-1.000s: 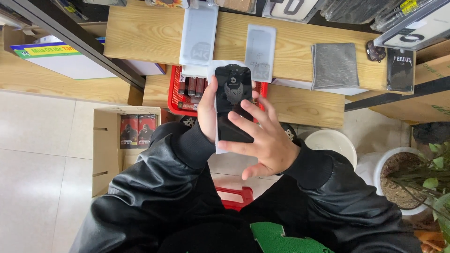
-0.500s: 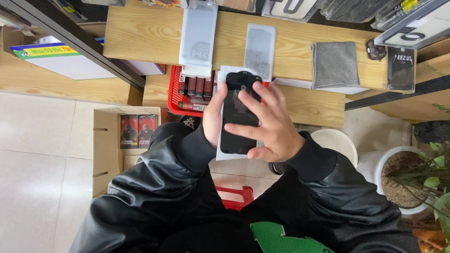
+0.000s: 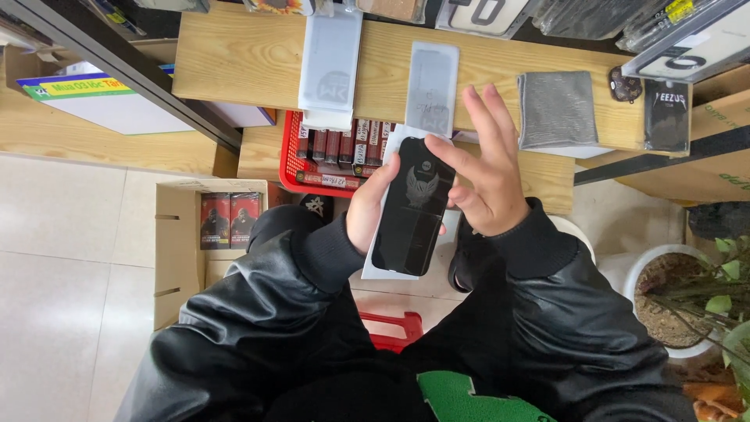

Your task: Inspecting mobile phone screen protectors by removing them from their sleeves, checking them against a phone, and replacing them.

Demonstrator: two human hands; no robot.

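Left hand [image 3: 373, 209] fingers grip the black screen protector [image 3: 412, 207] on its white backing card [image 3: 380, 270] above the lap; right hand [image 3: 488, 176] fingers spread, thumb at its edge. Judged step: peeling; next calls for a fine pinch.

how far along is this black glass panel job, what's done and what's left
Done: two pale flat sleeves lie on the wooden shelf. In hand: the left hand holds a glossy black rectangular glass panel against a white backing card; the right hand touches its right edge, fingers spread. Left: panel and card are not yet set down.
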